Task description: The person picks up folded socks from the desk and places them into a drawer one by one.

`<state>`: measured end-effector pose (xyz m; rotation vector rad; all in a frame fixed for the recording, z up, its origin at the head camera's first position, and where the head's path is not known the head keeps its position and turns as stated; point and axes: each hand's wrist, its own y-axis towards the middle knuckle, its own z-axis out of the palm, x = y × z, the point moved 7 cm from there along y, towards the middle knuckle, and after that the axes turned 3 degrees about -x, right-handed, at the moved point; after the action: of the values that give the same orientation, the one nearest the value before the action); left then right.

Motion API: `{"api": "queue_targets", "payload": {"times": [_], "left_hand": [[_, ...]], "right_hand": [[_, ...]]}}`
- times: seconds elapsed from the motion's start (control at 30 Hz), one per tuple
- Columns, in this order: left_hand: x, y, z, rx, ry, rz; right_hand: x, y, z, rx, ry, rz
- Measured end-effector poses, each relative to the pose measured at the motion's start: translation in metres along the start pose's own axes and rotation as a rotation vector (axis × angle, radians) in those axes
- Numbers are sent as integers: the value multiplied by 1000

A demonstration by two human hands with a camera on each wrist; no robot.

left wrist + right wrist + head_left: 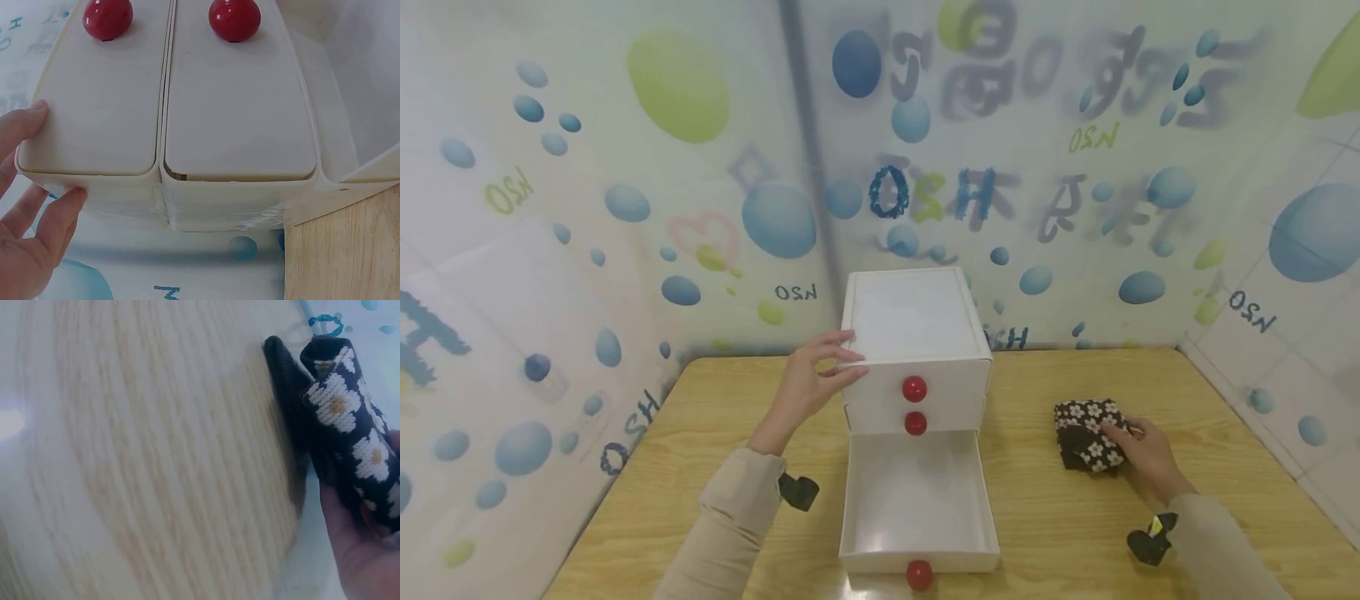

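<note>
**Bottom drawer out, cloth under my fingers**

Nearest me, the bottom drawer (917, 500) stands pulled fully open, its red knob (919, 575) toward me. Beside it, my right hand (1146, 458) pinches the folded dark daisy-print cloth (1090, 433) lying on the wooden table (1045, 533), thumb beneath one fold. Farther back, my left hand (808, 383) braces the white drawer cabinet (913, 333), fingers spread along its top-left edge, probably steadying it.
</note>
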<state>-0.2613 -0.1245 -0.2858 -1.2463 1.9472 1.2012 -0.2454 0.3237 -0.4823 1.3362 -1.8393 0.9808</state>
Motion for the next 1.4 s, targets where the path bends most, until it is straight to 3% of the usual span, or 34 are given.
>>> {"api": "queue_targets", "payload": {"times": [0.13,0.47,0.8,1.27,1.4], "left_hand": [[16,4,4,3,-15,7],[18,4,3,2,-16,21],[13,2,1,-1,-23,20],[19,4,3,-2,-13,19],[19,4,3,-1,-9,11]], "right_hand": [[3,-2,-3,-14,18,-2],[17,-8,-2,-77,69,-52],[38,-21,-2,-53,98,-84],[70,-53,-1,16,137,-148],[79,-62,6,30,212,-175]]}}
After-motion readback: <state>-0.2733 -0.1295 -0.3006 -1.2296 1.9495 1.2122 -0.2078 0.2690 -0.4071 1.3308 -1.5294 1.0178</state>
